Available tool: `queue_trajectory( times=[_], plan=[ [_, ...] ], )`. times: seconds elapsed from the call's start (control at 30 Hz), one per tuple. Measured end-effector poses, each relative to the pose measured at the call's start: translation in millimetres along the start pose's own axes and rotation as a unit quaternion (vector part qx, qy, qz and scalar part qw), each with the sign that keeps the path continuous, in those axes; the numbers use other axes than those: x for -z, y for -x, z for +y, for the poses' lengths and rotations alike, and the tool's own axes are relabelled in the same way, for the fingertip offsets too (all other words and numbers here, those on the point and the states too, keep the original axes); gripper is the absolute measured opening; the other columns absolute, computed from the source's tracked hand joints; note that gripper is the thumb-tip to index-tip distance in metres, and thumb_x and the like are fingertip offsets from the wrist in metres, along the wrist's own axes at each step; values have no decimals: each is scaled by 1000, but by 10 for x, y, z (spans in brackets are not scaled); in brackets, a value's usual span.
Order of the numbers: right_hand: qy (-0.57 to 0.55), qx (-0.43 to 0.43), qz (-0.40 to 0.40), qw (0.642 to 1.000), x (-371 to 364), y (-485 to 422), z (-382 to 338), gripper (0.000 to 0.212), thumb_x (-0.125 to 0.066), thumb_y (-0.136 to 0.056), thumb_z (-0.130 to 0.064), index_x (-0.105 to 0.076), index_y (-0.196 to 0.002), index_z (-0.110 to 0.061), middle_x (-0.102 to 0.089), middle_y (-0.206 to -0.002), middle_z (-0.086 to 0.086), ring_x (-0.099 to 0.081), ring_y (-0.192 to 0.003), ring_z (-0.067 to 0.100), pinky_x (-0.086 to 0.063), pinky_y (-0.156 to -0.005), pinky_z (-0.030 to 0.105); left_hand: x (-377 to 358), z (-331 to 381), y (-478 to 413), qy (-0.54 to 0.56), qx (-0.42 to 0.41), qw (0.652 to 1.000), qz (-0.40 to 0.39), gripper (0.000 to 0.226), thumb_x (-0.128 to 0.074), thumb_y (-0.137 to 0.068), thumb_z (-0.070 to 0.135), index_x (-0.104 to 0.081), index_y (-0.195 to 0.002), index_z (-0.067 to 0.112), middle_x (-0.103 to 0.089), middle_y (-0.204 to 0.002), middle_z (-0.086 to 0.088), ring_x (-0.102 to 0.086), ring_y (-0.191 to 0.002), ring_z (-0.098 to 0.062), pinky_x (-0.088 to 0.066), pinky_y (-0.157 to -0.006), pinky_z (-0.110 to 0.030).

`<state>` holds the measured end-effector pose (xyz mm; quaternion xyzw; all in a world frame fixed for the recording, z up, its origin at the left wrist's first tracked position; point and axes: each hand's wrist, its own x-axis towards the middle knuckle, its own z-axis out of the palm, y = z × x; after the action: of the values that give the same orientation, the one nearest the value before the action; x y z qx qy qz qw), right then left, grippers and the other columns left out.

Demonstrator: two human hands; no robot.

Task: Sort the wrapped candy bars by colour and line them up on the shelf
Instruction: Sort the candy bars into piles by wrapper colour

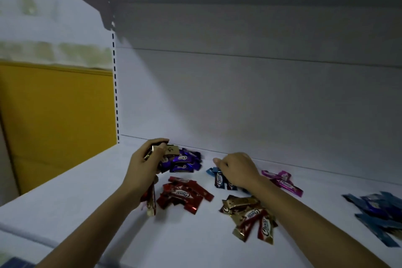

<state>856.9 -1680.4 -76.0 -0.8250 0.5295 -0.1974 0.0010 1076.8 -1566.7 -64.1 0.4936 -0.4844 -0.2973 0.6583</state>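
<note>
Wrapped candy bars lie in colour groups on the white shelf. My left hand grips a bunch of mixed bars above the purple pile; a red-and-gold bar hangs below that wrist. Under it lies the red pile. My right hand, fingers curled, rests on the dark blue bars; whether it grips one is hidden. A magenta group lies to its right. The gold pile sits near the front.
A blue pile lies at the far right of the shelf. The shelf's white back panel rises behind the candy. A slotted upright and a yellow panel stand at the left.
</note>
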Motion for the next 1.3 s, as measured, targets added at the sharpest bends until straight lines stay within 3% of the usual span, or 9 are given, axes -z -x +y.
queue_trajectory(
  times=[0.13, 0.23, 0.33, 0.5, 0.6, 0.87, 0.97, 1.1, 1.3],
  plan=[
    [-257, 39, 24, 965, 135, 114, -428, 54, -43, -90, -58, -72, -93, -13, -72, -94, 7, -66, -86, 23, -52, -84, 38, -115, -27, -5, 40, 1, 998, -45, 17, -54, -96, 26, -68, -105, 23, -68, -78, 1, -55, -48, 0, -38, -42, -12],
    [-469, 51, -32, 881, 207, 129, -745, 34, -64, -80, -49, -72, -87, -17, -73, -81, 2, -70, -70, 18, -56, -66, 28, -164, -39, 13, 53, -18, 996, -69, 21, -59, -90, 30, -68, -105, 19, -71, -85, -3, -64, -59, -3, -43, -47, -10],
    [-520, 41, -31, 852, 227, 137, -863, 7, -70, -85, -19, -70, -83, -12, -72, -71, -3, -69, -62, 11, -51, -59, 16, -145, -61, 10, 80, -23, 994, -71, 30, -59, -85, 36, -68, -107, 17, -73, -83, -2, -65, -60, -5, -44, -48, -10],
    [-550, -11, -13, 835, 277, 120, -858, 4, -67, -86, -12, -70, -85, -12, -72, -76, 2, -69, -63, 9, -51, -60, 16, -58, -120, -39, 87, -21, 994, -67, 26, -58, -89, 27, -67, -110, 13, -70, -72, 6, -62, -55, -1, -46, -50, -12],
    [-499, 1, 53, 865, 361, 216, -727, 4, -69, -83, -6, -72, -85, -10, -71, -74, 2, -67, -63, 8, -52, -61, 17, 1, -145, -46, 131, 13, 991, -27, 15, -59, -91, 21, -71, -100, 21, -74, -84, -3, -70, -70, -17, -57, -58, -31],
    [-121, 136, 110, 977, 345, 964, -139, 16, -74, -79, -28, -74, -94, -28, -70, -86, -18, -64, -78, 0, -47, -78, 22, -1, -245, -59, 135, 33, 989, -46, 17, -58, -94, 16, -71, -102, 23, -58, -64, 2, -38, -50, -9, -29, -41, -18],
    [-19, 159, 44, 986, 336, 1130, -3, 25, -68, -81, -45, -76, -95, -26, -72, -94, -12, -62, -88, 5, -43, -86, 36, -7, -257, -63, 128, 31, 990, -52, 17, -57, -95, 19, -70, -104, 23, -59, -66, 3, -41, -50, -7, -31, -42, -18],
    [-10, 149, -12, 989, 372, 1133, -34, 58, -31, -83, -67, -74, -100, -32, -66, -112, -12, -48, -100, -3, -28, -87, 28, -4, -270, -75, 125, 38, 990, -49, 18, -57, -95, 19, -71, -103, 26, -60, -67, 3, -42, -50, -7, -32, -42, -18],
    [-41, 226, 9, 973, 319, 842, -602, 30, -61, -88, -43, -68, -113, -28, -65, -109, -11, -52, -104, 7, -35, -96, 34, 76, -218, -87, 167, 78, 983, -19, 20, -56, -96, 22, -67, -111, 22, -55, -65, 5, -40, -47, -5, -31, -39, -17]
  ],
)
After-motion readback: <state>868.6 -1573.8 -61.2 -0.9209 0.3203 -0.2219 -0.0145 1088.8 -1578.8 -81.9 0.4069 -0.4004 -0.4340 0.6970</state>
